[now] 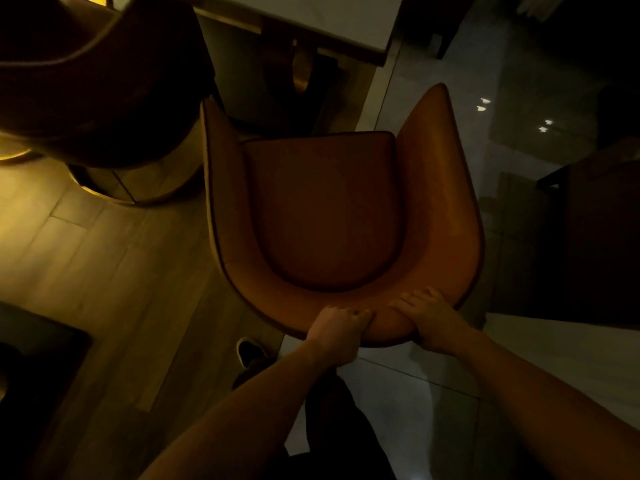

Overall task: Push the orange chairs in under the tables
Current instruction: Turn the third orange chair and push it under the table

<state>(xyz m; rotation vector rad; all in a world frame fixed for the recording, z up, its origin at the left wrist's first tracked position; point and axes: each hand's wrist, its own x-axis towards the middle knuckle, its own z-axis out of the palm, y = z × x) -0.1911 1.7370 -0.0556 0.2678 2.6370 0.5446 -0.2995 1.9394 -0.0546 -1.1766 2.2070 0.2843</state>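
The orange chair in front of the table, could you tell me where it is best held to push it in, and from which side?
Hold the orange chair by the top rim of its curved backrest, from behind, as the left hand and right hand do now. The open seat front faces the table, so a push there likely drives it straight under.

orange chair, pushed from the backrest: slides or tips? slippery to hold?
Probably slides: the floor under the orange chair looks glossy. Some tip risk, since both hands grip high on the backrest rim. The smooth upholstery may be slick, though curled fingers help. Legs hidden.
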